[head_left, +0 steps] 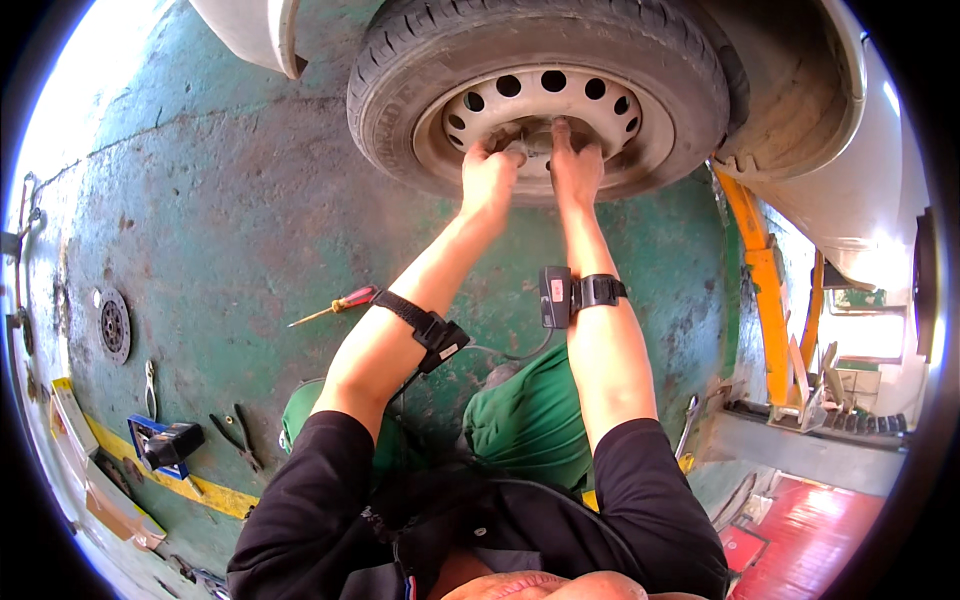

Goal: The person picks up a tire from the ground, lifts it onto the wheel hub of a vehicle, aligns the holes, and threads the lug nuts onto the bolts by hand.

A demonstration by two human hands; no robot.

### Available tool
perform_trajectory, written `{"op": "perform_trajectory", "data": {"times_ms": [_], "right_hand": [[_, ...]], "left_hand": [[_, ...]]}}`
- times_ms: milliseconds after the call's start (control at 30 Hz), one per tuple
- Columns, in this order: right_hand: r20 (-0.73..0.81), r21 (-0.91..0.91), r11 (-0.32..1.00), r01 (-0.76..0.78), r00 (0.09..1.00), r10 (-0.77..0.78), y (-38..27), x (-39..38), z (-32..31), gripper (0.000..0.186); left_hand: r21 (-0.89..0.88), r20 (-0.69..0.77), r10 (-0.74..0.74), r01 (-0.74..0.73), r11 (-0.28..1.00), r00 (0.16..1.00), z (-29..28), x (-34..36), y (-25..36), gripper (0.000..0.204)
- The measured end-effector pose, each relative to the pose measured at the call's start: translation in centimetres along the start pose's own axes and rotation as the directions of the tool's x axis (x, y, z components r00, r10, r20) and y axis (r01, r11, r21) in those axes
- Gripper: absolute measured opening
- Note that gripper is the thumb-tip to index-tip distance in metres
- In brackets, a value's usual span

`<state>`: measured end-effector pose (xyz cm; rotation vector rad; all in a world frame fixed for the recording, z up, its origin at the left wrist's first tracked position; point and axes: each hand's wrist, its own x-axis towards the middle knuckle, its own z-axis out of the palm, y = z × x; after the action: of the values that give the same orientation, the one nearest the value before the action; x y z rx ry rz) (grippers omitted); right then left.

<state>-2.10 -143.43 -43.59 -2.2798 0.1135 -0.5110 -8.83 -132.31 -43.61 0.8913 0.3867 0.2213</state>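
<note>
A tyre (pixel 398 135) on a pale steel wheel rim (pixel 655 128) with round holes hangs at the far side, mounted under a light-coloured vehicle body. Both my arms stretch forward to the middle of this wheel. My left hand (pixel 490 178) is curled at the left of the hub, and what its fingers grip is hidden. Beside it, my right hand (pixel 577 172) presses against the hub, one digit pointing up over it and the others bent in. Anything it holds is too small to make out. A red-handled screwdriver (pixel 345 302) lies on the floor by my left forearm.
On the green floor (pixel 230 220) at left lie a round dark disc (pixel 115 325), pliers (pixel 238 438) and a blue tray (pixel 160 445). A fender (pixel 800 90) overhangs at right, near a yellow lift arm (pixel 762 290). A wrench (pixel 688 425) lies right of me.
</note>
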Motion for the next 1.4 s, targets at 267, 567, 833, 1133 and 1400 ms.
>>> {"op": "perform_trajectory", "data": {"times_ms": [267,567,833,1133,1400], "right_hand": [[0.089,0.132,0.969,-0.209,0.976,0.198,0.3,0.4,1.1,0.063],[0.160,0.220,0.939,-0.263,0.960,0.231,1.6,1.1,1.6,0.052],[0.091,0.179,0.980,-0.086,0.993,0.071,0.8,0.4,1.1,0.058],[0.125,0.282,0.944,-0.171,0.982,0.140,1.1,0.5,0.8,0.053],[0.238,0.345,0.878,-0.332,0.936,0.260,-0.2,-0.1,1.0,0.055]], "left_hand": [[0.196,0.018,-0.190,0.182,0.963,0.982,-1.0,1.6,-1.6,0.043],[0.281,-0.055,-0.116,0.127,0.951,0.992,-0.1,0.8,-0.9,0.053],[0.307,0.003,-0.049,0.045,0.951,0.999,-0.6,0.7,-0.4,0.071],[0.278,0.064,0.025,-0.042,0.960,0.998,-0.6,0.1,0.1,0.071],[0.188,0.059,0.021,-0.031,0.982,0.998,-1.2,0.9,-2.9,0.067]]}}
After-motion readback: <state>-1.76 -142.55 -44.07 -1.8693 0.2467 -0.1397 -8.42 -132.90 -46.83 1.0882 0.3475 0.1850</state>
